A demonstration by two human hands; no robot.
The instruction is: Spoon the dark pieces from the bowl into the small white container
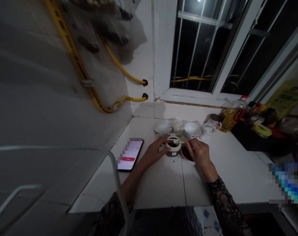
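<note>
A small jar [173,153] with a white collar and dark contents stands upright on the white tiled counter. My left hand [155,151] is closed around its left side, thumb at the front. In my right hand [200,153] is a small pale spoon [176,142], pinched by the handle, with its head at the jar's mouth. Under my right hand, touching or nearly touching the jar, sits a pink-edged bowl [183,157] of dark, grainy stuff. That hand hides part of the bowl. A few dark specks lie on the counter near the jar.
A lit phone [133,157] lies left of my hands. Behind the jar are a white bowl [192,130], a clear jar [178,127] and another bowl [161,127]. An oil bottle [229,119] and a black tray [249,139] stand right. A pale metal rack [114,170] crosses the left foreground.
</note>
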